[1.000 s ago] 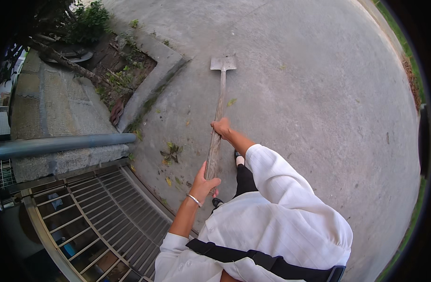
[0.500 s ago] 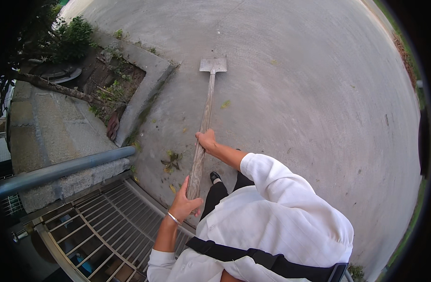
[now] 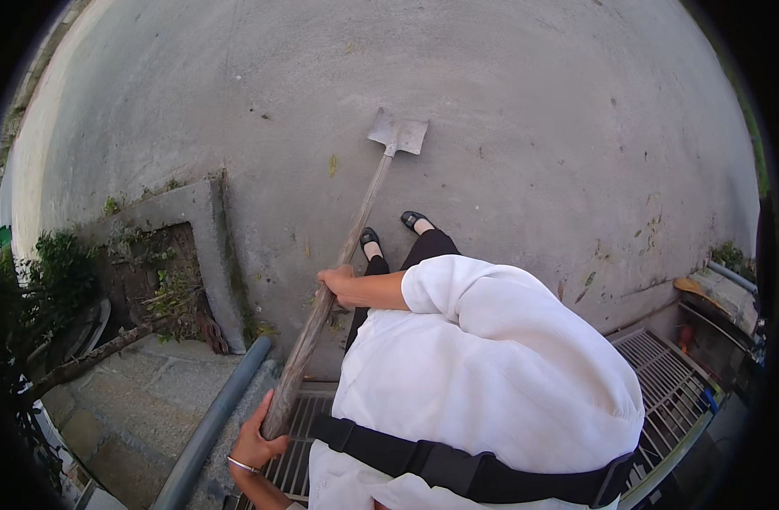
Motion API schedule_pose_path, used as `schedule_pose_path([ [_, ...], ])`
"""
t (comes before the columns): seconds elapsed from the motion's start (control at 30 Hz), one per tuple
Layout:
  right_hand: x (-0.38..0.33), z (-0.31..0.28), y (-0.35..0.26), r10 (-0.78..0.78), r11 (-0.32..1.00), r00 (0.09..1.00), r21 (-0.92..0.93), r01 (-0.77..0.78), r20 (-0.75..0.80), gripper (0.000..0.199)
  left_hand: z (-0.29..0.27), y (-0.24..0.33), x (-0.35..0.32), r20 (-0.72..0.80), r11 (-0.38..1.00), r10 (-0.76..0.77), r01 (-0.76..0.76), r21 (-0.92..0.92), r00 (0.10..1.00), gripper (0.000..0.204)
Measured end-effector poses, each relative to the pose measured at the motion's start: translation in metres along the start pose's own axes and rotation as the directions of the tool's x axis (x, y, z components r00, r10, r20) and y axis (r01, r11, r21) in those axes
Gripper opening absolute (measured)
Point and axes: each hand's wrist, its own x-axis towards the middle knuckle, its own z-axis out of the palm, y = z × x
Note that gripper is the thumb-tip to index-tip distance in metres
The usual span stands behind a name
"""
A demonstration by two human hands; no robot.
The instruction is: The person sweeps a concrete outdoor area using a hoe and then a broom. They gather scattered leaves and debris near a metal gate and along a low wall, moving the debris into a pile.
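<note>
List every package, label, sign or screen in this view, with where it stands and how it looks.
None shows: no package, label, sign or screen.
Only the left hand and right hand gripping a long-handled shovel over bare concrete pavement.
A few small coloured things at the right edge are too small to tell.

A grey pipe (image 3: pixel 209 418) lies beside a weedy concrete planter (image 3: pixel 204 223) and metal grating (image 3: pixel 662 367).
</note>
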Motion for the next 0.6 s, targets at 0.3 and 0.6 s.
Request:
schedule_pose_path([
  [0.3, 0.025, 0.042, -0.004, -0.144, 0.872, 0.985, 0.457, 0.173, -0.099, 0.021, -0.121, 0.02, 0.006, 0.115, 0.984, 0.024, -0.044, 0.17, 0.993, 0.085],
  [0.6, 0.044, 0.012, 0.0, -0.145, 0.789, 0.943, 0.54, 0.292, -0.298, 0.016, -0.117, 0.059, 0.037, 0.186, 0.908, 0.128, -0.191, 0.372, 0.974, 0.078],
])
